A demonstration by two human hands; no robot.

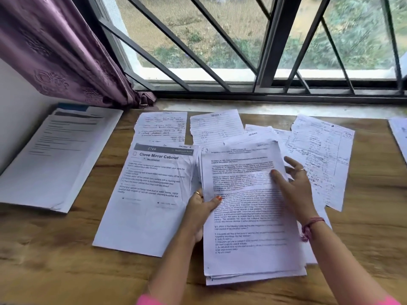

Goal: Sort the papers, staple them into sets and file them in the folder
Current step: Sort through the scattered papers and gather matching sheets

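A thick stack of printed papers (pixel 248 216) lies at the middle of the wooden table (pixel 55 260). My left hand (pixel 201 208) grips its left edge, thumb on top and fingers underneath. My right hand (pixel 293 183) holds the stack's right edge, thumb pressed on the top sheet and fingers spread behind it. Beside the stack on the left lies a sheet headed "Close Mirror Cabinet" (pixel 147 194). Handwritten sheets lie behind it at the left (pixel 161 127), at the middle (pixel 217 126) and to the right (pixel 321 155). No stapler is in view.
A white folder with printed pages on top (pixel 55 159) lies at the table's far left, against the wall. A purple curtain (pixel 57 51) hangs above it. A barred window (pixel 242 51) runs along the table's back edge. Another sheet (pixel 399 135) pokes in at the right edge.
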